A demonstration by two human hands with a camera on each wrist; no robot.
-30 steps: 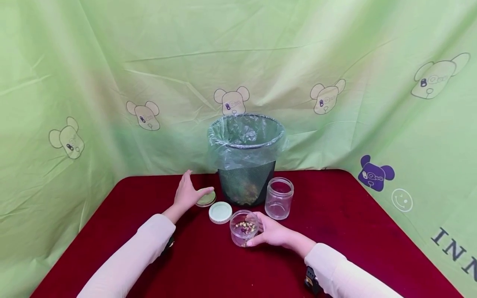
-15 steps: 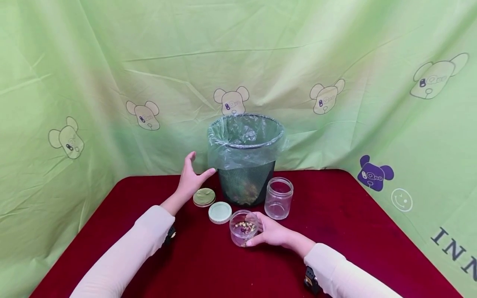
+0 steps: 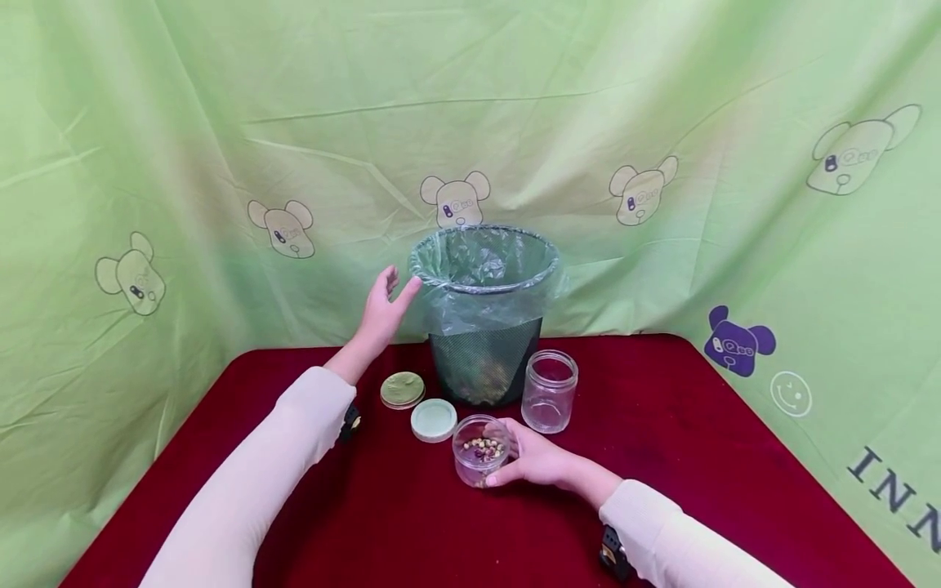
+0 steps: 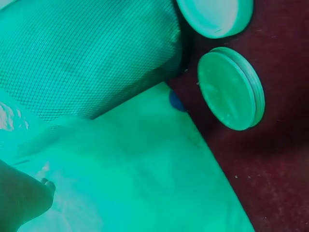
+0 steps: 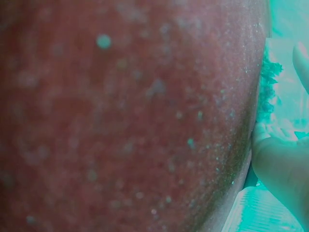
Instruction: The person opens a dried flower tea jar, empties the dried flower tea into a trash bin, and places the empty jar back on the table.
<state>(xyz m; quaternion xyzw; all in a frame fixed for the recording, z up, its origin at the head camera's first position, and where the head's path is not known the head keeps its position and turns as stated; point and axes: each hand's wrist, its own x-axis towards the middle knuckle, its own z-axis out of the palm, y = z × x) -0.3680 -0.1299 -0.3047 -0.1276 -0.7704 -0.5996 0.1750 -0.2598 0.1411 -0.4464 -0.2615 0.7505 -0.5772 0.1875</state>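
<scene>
At the left side of the wastebasket (image 3: 485, 363), my left hand (image 3: 379, 317) is raised with thumb and fingers spread. Its thumb tip comes right up to the rim of the clear plastic liner (image 3: 488, 312). The left wrist view catches only part of that left hand (image 4: 24, 195) at the corner. My right hand (image 3: 540, 457) grips a small clear jar (image 3: 470, 469) on the table, thumb in front and fingers behind. Dried flower buds (image 3: 485, 448) lie inside this jar. To its left are a pale green lid (image 3: 434, 420) and an olive lid (image 3: 403, 389), both flat on the table.
A taller lidless glass jar (image 3: 550, 400) stands right of the wastebasket. Dark red cloth (image 3: 698, 457) covers the table. Behind it hangs a green curtain (image 3: 331, 106) with printed bear heads.
My left hand has come away from the olive lid and risen to the wastebasket's rim. The olive lid stays on the table. My right hand and the small jar keep their place.
</scene>
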